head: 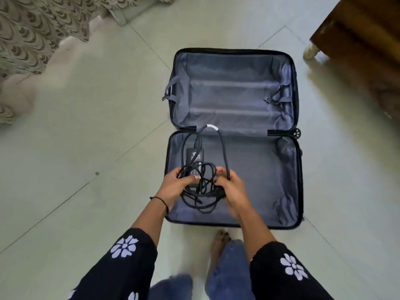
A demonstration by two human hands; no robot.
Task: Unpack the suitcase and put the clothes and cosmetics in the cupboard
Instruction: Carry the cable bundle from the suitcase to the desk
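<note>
tiled floor (86, 131), open suitcase (281, 169); left hand (176, 187) and right hand (232, 187) both grip tangled charger cable (203, 191).

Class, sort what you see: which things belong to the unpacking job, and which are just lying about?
Job: open suitcase; charger with cables, gripped by left hand and right hand.
Lying about: patterned cloth; wooden furniture.

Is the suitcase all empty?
Nearly. The suitcase lies open, both halves showing bare grey lining. Only a charger with its tangled cable is in it, held by the left hand and right hand.
</note>
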